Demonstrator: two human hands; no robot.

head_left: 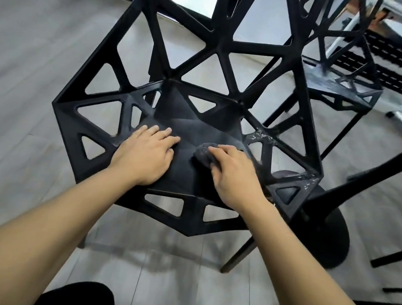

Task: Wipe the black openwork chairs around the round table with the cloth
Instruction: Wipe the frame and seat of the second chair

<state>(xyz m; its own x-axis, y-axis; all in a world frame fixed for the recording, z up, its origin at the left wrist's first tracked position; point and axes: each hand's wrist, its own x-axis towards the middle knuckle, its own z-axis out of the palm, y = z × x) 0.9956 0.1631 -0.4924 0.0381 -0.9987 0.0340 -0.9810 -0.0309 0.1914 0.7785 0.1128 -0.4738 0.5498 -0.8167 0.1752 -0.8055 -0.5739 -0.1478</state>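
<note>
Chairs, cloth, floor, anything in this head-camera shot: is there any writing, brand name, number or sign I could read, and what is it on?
None can be read.
Near chair: plain black, only pale dust specks on its right side.
Cloth under the right hand: dark, no tag showing.
Left hand: flat on the seat, bare.
Second chair: blurred, no lettering visible.
Black slotted panel behind: slots only, no text.

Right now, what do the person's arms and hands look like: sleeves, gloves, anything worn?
Both forearms are bare right to the bottom edge of the frame, with no sleeves in sight. The left hand and right hand are ungloved. No watch, ring or wristband shows on either wrist or on the visible fingers.
</note>
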